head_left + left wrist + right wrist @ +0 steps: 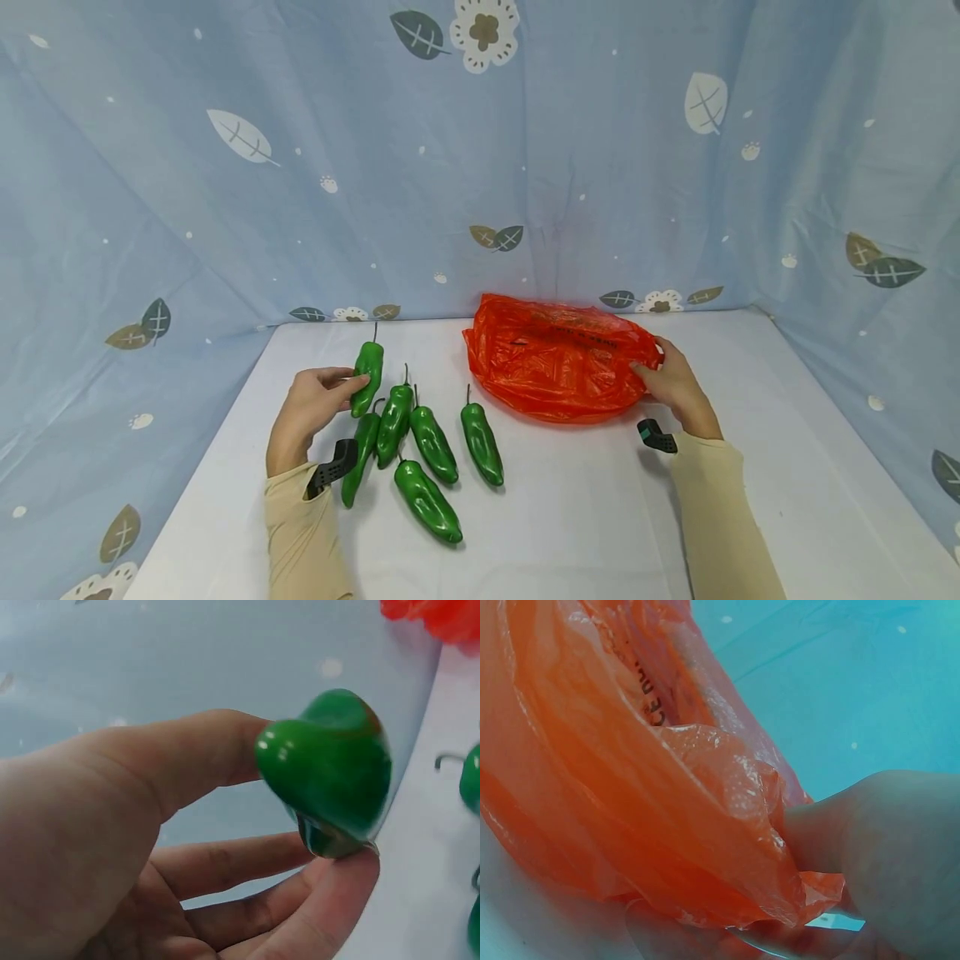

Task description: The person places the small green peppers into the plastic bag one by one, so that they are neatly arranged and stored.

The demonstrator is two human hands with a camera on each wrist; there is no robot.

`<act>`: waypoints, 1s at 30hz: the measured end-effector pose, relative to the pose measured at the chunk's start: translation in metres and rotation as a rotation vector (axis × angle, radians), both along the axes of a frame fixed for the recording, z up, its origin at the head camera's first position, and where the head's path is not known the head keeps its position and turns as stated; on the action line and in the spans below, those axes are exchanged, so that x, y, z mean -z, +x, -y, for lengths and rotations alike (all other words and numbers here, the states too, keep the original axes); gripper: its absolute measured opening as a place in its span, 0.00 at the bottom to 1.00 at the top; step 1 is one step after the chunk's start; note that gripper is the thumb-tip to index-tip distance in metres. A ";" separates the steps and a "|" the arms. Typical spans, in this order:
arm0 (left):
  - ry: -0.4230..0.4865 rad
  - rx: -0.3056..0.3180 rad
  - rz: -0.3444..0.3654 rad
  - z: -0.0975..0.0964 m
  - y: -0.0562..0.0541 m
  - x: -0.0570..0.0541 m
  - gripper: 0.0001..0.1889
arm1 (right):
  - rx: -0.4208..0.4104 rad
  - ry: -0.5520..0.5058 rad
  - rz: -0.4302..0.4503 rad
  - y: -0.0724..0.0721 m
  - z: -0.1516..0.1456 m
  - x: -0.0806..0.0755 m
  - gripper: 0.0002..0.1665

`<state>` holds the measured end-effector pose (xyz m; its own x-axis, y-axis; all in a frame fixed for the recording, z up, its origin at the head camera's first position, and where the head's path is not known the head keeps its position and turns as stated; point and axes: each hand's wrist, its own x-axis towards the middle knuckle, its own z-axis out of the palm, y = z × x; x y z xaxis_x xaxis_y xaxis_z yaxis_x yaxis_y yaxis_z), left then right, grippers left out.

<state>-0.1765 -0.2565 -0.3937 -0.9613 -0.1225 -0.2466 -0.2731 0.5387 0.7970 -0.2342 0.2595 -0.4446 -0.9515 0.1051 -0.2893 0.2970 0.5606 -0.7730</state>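
Observation:
My left hand (315, 408) pinches a green pepper (369, 367) between thumb and fingers, its thin stem pointing up. In the left wrist view the rounded end of that pepper (330, 765) faces the camera. Several more glossy green peppers, such as one (427, 500) near the front, lie just right of and below this hand. At the right, my right hand (675, 385) grips the edge of a red plastic bag (562, 358). Close up in the right wrist view, the bag (630, 787) is crumpled and thin, with dark print, and the thumb presses on its edge.
All of this is on a white table (570, 517). A pale blue curtain (375, 208) with leaf and flower prints hangs along the back and both sides. One pepper (482, 444) lies apart from the others, below the bag's left side.

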 end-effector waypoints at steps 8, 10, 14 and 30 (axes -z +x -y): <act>0.040 0.014 -0.051 -0.023 -0.003 -0.008 0.33 | -0.017 -0.018 -0.009 0.002 -0.001 -0.002 0.48; 0.068 0.019 -0.063 -0.029 -0.004 -0.009 0.33 | -0.019 -0.022 -0.004 0.002 -0.001 -0.002 0.48; 0.124 0.041 -0.099 -0.040 -0.005 -0.011 0.32 | -0.021 -0.027 -0.001 0.002 0.000 -0.002 0.48; 0.294 0.089 -0.208 -0.103 -0.006 -0.018 0.24 | -0.006 -0.029 0.013 0.003 0.000 -0.006 0.48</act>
